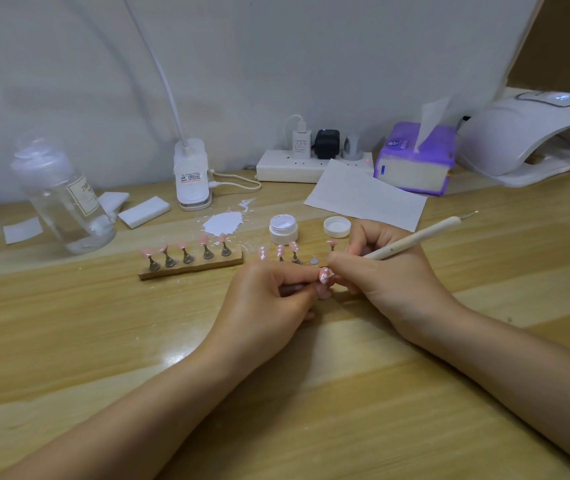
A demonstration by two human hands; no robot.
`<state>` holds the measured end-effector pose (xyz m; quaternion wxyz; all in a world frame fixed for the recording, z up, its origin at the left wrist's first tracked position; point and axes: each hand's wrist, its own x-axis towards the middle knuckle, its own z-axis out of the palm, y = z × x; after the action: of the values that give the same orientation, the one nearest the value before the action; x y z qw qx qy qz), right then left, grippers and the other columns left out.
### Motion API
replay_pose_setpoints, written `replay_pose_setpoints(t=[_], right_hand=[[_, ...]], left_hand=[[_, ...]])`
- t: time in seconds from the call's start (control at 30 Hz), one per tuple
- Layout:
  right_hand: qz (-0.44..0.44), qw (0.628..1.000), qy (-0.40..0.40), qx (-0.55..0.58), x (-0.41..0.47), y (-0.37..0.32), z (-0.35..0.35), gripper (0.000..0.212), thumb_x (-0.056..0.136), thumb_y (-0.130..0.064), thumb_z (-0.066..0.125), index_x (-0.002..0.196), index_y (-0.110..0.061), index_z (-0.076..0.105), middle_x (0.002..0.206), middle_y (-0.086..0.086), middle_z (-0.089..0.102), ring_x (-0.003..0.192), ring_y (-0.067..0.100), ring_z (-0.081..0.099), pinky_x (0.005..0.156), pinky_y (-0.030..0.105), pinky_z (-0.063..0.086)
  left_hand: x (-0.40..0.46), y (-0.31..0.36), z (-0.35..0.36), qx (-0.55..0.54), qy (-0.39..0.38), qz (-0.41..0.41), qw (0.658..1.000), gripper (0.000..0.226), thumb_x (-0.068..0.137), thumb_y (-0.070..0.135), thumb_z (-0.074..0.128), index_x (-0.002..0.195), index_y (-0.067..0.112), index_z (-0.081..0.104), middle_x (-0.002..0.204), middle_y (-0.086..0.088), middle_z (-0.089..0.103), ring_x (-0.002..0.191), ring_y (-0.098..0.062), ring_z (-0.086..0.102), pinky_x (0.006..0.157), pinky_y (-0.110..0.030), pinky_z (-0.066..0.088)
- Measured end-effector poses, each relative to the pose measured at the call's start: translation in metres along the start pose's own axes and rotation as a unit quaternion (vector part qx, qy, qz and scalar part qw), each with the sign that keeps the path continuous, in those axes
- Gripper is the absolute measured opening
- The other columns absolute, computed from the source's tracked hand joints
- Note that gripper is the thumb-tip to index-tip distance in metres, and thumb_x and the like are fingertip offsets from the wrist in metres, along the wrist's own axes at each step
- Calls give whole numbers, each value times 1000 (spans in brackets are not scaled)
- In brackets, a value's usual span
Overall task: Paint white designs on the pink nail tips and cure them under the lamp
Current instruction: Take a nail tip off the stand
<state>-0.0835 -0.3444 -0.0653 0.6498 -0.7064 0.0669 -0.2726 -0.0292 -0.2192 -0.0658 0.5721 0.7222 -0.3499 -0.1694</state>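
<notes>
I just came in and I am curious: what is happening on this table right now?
A person is decorating pink nail tips. The left hand holds one nail tip on its stand, and the right hand holds a dotting pen, its point at that tip, which already shows white dots. Five plain tips wait on the wooden holder. The open white paint jar stands behind; the curing lamp is far right.

Lamp (533, 133) cropped; second stand's base behind hands
</notes>
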Motion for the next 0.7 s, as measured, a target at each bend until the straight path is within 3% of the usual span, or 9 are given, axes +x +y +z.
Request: replay_pose_setpoints(t=[0.13,0.2,0.3,0.47,0.7], right_hand=[[5,1000,12,20,0,-1,0,38,68,14,55,48,-12,36,33,-7,45,40,0,46,86,18,46],[25,997,40,64,2,0,0,41,73,14,54,48,-13,36,34,-6,40,38,2,45,73,26,53],[49,987,81,128,4,0,-3,46,79,7,58,46,-16,37,34,-2,35,39,9,41,54,22,54],[48,981,99,160,4,-3,-4,48,81,-15,64,41,-21,38,34,-9,31,30,2,38,45,19,49],[-9,992,91,87,1,-2,-4,32,68,-20,73,54,-20,45,43,-8,47,46,5,52,47,16,47]], left_hand=[[0,1,0,1,0,-4,1000,42,85,2,61,68,39,73,74,13,72,77,6,65,57,-8,48],[-1,2,0,0,-1,-1,1000,42,85,5,62,67,42,72,76,12,72,78,6,66,57,-9,48],[-2,3,0,-10,5,-3,1000,34,84,8,64,69,37,72,76,9,72,77,5,66,57,-9,49],[-2,2,0,-30,10,-6,999,26,81,4,66,75,28,73,76,8,72,74,5,66,56,-9,48],[-3,2,-1,-44,10,8,999,24,80,4,67,74,26,74,76,6,73,72,7,64,56,-10,49]])
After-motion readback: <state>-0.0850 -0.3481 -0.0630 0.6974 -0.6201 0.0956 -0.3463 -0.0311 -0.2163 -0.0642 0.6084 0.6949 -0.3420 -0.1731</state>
